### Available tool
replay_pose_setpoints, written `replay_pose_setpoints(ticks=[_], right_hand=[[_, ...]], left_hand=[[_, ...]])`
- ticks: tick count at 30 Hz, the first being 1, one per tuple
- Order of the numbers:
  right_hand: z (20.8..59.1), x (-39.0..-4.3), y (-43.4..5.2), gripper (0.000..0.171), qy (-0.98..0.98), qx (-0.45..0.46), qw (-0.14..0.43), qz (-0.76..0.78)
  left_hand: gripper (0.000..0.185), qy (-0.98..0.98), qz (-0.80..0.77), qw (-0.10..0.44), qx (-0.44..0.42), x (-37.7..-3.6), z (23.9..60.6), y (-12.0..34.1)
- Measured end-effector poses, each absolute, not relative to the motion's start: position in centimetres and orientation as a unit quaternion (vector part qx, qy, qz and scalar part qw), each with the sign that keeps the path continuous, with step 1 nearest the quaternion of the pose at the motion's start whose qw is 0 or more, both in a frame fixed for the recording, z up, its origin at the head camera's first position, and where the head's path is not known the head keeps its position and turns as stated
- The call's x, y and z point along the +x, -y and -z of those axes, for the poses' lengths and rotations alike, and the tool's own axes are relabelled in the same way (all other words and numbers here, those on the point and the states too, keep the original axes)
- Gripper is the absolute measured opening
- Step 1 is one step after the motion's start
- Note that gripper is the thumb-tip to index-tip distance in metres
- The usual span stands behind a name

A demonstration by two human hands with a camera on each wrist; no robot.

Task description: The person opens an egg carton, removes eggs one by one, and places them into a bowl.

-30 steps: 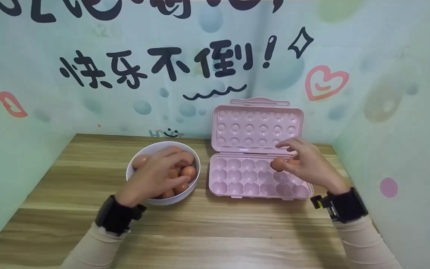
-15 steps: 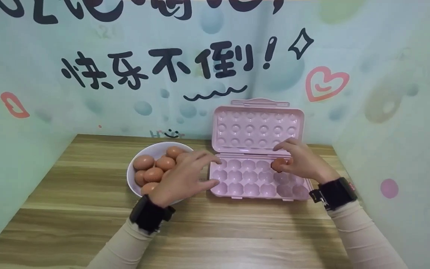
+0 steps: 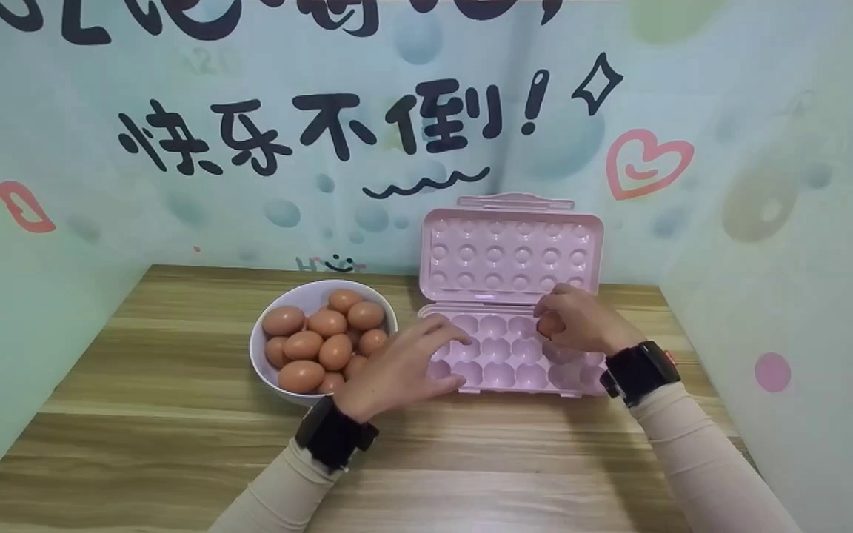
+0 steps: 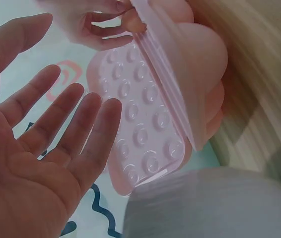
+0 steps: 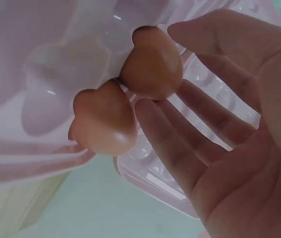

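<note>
Having left the bowl [image 3: 267, 370] empty and spread, the left hand [image 3: 397, 366] is brought over the tray [image 3: 471, 381] while an egg [image 5: 153, 62] is touched by the right hand [image 3: 582, 326].

Pink egg tray [image 3: 497, 366]; brown eggs [image 3: 323, 344]; white bowl [image 3: 263, 370]; wood-grain table [image 3: 175, 414].

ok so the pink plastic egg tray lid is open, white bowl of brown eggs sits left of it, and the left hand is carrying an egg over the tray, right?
Not quite: the left hand is empty, palm open, as the left wrist view shows. The pink plastic egg tray is open, and the white bowl of brown eggs sits left of it.
</note>
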State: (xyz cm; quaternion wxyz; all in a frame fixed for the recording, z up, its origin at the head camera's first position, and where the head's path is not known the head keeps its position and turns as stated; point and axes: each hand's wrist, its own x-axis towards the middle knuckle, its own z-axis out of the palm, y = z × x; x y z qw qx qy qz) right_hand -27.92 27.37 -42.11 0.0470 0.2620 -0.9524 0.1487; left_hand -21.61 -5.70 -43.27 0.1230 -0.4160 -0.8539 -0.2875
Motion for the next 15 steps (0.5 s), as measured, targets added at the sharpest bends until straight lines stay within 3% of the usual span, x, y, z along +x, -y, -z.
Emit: replay_pose_setpoints(ticks=[15], right_hand=[[42.5, -28.5, -26.6, 0.026, 0.962, 0.227, 0.002, -0.153]], left_hand=[[0.042, 0.861, 0.279, 0.103, -0.413, -21.3, 44.5, 5.2]])
